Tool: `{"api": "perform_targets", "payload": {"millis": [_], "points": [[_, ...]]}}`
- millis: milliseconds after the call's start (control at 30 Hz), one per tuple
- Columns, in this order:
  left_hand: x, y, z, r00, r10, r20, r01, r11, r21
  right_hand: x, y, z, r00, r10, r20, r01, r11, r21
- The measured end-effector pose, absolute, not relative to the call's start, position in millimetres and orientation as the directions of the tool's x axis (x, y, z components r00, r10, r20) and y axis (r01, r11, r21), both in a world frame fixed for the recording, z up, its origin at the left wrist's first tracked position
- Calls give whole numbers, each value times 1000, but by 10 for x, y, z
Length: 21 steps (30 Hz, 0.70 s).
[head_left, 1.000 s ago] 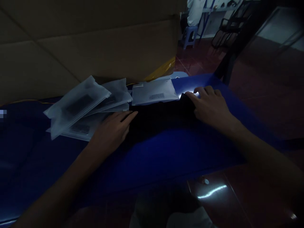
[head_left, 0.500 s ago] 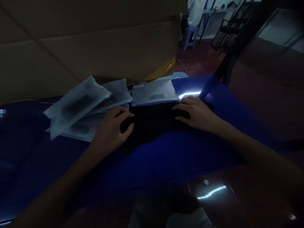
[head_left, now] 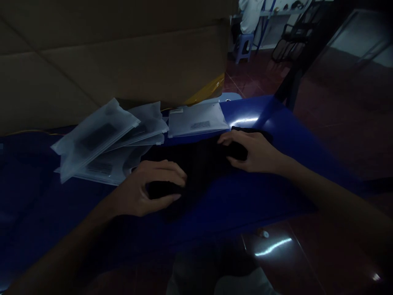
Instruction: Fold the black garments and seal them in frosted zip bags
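A piece of black fabric (head_left: 199,164) lies across the blue tabletop in front of me; the dim light hides its folds and exact kind. My left hand (head_left: 156,186) is curled over its left part, dark cloth filling the gap between thumb and fingers. On the right part, my right hand (head_left: 245,149) holds it in the same way, fingers bent and thumb below. Just beyond the cloth lies a flat frosted zip bag (head_left: 196,119) with printed text. More frosted zip bags (head_left: 98,131) are piled at the left, close to my left hand.
A large cardboard box (head_left: 123,61) stands along the table's far side, with yellow tape (head_left: 207,90) at its lower corner. The blue tabletop (head_left: 233,200) ends near my legs. Beyond are a dark metal post (head_left: 296,82), a seated person (head_left: 250,16) and a chair (head_left: 296,37).
My left hand has moved nearer to me and slightly right over the black fabric, whose left part now spreads behind it. My right hand has shifted only a little.
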<state>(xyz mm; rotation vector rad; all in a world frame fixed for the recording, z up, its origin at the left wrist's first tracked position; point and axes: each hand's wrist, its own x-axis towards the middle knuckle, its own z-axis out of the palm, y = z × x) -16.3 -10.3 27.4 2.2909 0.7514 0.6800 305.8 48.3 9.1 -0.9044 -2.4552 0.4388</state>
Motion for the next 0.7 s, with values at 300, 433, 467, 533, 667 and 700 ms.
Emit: {"api": "perform_targets", "payload": {"millis": [300, 433, 467, 533, 667, 700], "points": [[-165, -146, 308, 842, 539, 14, 387, -623, 679, 3010, 462, 3, -793, 556, 250, 451, 811, -372], [-163, -142, 303, 876, 482, -4, 371, -669, 644, 2982, 463, -23, -774, 472, 423, 317, 866, -387], [-161, -132, 288, 870, 493, 8, 378, -677, 632, 2982, 466, -22, -759, 444, 476, 286, 884, -369], [-152, -103, 241, 814, 577, 60, 435, -676, 595, 2992, 480, -17, -703, 390, 595, 285, 921, -266], [-144, -41, 139, 538, 784, 310, 631, -618, 468, 3051, 515, 0, -581, 332, 743, 472, 881, -24], [-151, -30, 134, 470, 795, 383, 655, -605, 453, 3072, 521, 7, -579, 339, 742, 500, 866, -6]]}}
